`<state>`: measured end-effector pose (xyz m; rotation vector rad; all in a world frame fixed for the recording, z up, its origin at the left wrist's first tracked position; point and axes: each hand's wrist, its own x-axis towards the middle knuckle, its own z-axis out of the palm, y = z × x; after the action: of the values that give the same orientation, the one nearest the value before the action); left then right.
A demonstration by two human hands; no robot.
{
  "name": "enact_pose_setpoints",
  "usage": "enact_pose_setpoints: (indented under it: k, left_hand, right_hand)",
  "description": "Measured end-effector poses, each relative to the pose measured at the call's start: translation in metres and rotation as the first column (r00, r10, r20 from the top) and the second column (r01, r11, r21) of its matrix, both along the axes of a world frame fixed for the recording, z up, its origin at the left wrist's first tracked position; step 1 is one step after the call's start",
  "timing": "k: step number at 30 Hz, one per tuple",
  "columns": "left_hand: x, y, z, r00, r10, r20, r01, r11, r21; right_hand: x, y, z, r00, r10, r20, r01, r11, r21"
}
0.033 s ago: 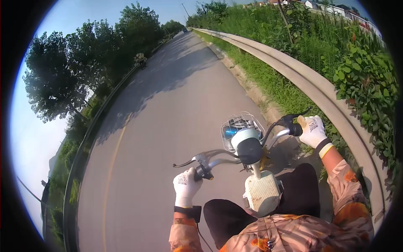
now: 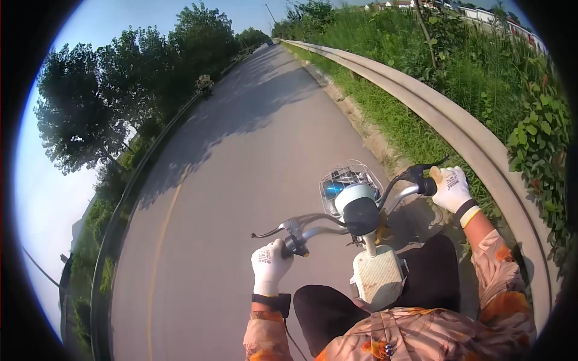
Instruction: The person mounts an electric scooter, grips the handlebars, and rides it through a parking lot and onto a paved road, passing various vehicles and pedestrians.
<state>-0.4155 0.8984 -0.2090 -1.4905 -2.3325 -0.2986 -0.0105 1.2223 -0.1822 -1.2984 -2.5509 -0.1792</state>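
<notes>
Both my hands, in white work gloves, are on the handlebar [image 2: 400,195] of a small scooter-like bike. My left hand [image 2: 271,265] is wrapped round the black left grip [image 2: 295,245], behind a brake lever [image 2: 265,233]. Round the black right grip [image 2: 427,187] my right hand [image 2: 451,189] is closed, its thumb side uppermost; another brake lever [image 2: 435,161] reaches out ahead of it. Between the hands sit a dark round display [image 2: 361,216] and a ribbed cream-coloured body [image 2: 376,274]. A wire basket [image 2: 325,189] at the front carries dark and blue items I cannot make out.
A grey road [image 2: 223,198] runs ahead, with a yellow line [image 2: 165,225] on the left. Close on my right curves a metal guardrail [image 2: 457,123], with grass [image 2: 397,123] and bushes behind it. Trees [image 2: 78,105] shade the left side. A vehicle [image 2: 269,42] shows far ahead.
The guardrail and roadside plants have shifted slightly in view, and the bike appears a little further along the road. Both hands keep their hold on the grips.
</notes>
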Motion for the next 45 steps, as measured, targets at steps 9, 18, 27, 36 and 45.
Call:
enact_pose_setpoints:
  k: [9,18,27,36,45]
  left_hand:
    - [-0.023,-0.064,0.014,0.999,-0.041,0.014,0.04,0.996,0.076]
    - [0.001,-0.061,0.029,0.992,-0.068,0.104,0.063,0.997,0.045]
    - [0.04,-0.043,0.043,0.997,0.026,0.067,-0.027,0.999,0.018]
    - [0.03,-0.038,0.036,0.994,-0.111,0.022,0.109,0.989,0.096]
    - [0.059,-0.025,0.028,0.997,-0.075,-0.015,0.076,0.99,0.119]
  right_hand:
    - [-0.031,-0.069,0.004,0.997,0.029,-0.065,-0.027,0.999,0.022]
    - [-0.019,-0.051,0.012,0.999,-0.013,0.044,0.016,0.998,-0.062]
    - [0.017,-0.037,0.016,1.0,0.001,-0.011,-0.002,0.999,-0.043]
    - [0.014,-0.028,0.001,0.997,0.02,-0.07,-0.022,0.999,-0.024]
    - [0.04,-0.027,0.025,0.995,-0.065,0.078,0.074,0.99,-0.118]
